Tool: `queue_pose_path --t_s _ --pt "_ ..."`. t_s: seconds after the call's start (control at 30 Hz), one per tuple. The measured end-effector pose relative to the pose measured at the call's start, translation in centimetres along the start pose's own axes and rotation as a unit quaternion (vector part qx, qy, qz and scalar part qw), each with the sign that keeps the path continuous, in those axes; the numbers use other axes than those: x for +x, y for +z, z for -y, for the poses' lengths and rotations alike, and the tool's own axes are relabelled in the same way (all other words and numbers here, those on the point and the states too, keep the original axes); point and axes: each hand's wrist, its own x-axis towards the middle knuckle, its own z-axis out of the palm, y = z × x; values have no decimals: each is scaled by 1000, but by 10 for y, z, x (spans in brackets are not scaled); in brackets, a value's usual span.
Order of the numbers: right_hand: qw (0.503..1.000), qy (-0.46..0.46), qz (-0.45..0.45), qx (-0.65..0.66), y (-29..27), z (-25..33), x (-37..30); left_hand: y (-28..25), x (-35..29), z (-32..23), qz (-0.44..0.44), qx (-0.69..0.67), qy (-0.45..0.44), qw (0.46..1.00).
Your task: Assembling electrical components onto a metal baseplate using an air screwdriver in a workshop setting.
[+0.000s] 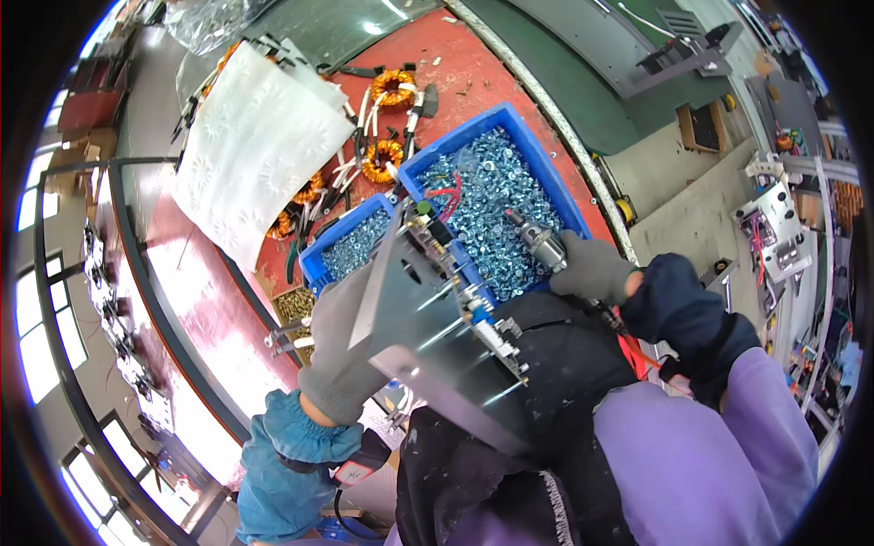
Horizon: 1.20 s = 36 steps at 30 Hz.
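My left hand [339,341], in a grey glove, is closed on the edge of a dark grey sheet-metal panel [414,350]. The panel is tilted over my lap, and a circuit board [475,305] runs along its right side, with thin metal posts across the panel. In my right hand [587,270], also gloved in grey, is a power screwdriver [539,242]; its metal nose points up and left over a large blue bin [555,173] of loose silvery screws. The lower part of the tool is hidden by the glove and sleeve.
A smaller blue bin [314,266] of screws stands left of the large one. Copper-wound ring coils [392,89] with cables lie on the red bench top [482,77], beside a white patterned sheet [264,150]. Past the bench's right edge sits a grey metal housing [605,45].
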Motion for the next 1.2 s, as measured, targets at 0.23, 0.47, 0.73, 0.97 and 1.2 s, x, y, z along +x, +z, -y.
queue_pose_path --t_s 0.23,0.47,0.73,0.97,1.2 --pt "876 -105 169 440 -58 -2 -43 -6 -21 28 96 -99 -79 987" --pt "925 -373 -44 -55 -110 14 -52 -9 -39 52 135 -52 -58 988" --pt "860 -490 -96 -100 -116 16 -37 4 -27 41 -6 31 137 990" --pt "870 -470 -59 -134 -122 23 -37 -12 -12 -18 157 15 -50 986" --pt "845 -505 -97 -145 -123 21 -35 -3 -3 -27 184 8 -46 982"
